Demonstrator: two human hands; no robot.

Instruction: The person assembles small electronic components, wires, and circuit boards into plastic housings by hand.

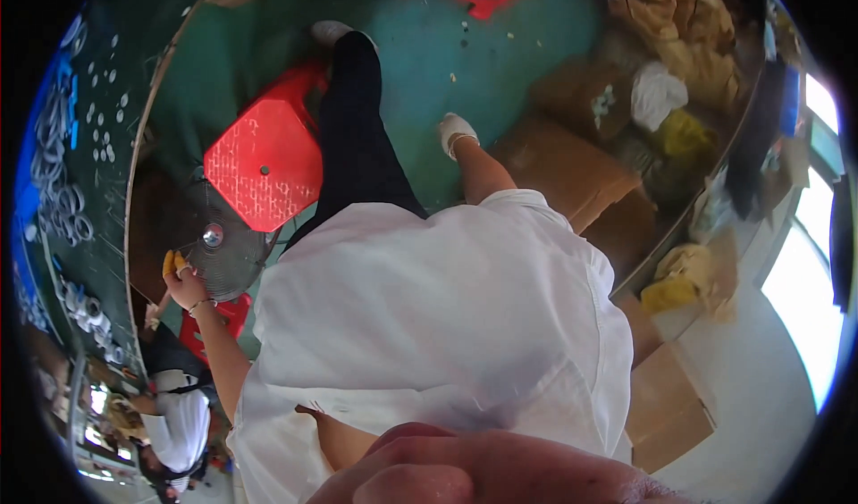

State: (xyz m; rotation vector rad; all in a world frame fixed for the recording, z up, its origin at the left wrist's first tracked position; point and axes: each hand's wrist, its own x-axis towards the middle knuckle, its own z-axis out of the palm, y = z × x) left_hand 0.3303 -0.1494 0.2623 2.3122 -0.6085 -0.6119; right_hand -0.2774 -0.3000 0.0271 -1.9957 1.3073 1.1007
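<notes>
the left grip (186,289) hangs just right of the bench (112,209), with yellow covers on 2 fingertips (169,264); its fingers are bunched and small in view, so i cannot tell how far open it is or whether it has hold of anything. the fan (234,256) is right beside it, on its right, and the wire grille partly lies behind it; whether they touch is unclear. the red stool (268,160) stands beyond the fan, ahead and to the right of this grip. grey rings (59,178) lie heaped on the bench, well to its left and farther ahead, with small white discs (109,115) scattered nearer.

the right grip (458,136), in a pale covering, hangs over the green floor (483,66). it is blurred, and i cannot tell how open it is or what it holds. a cardboard box (563,169) is near it on the right, with a white bag (659,93) and a yellow bag (684,136) farther right.
</notes>
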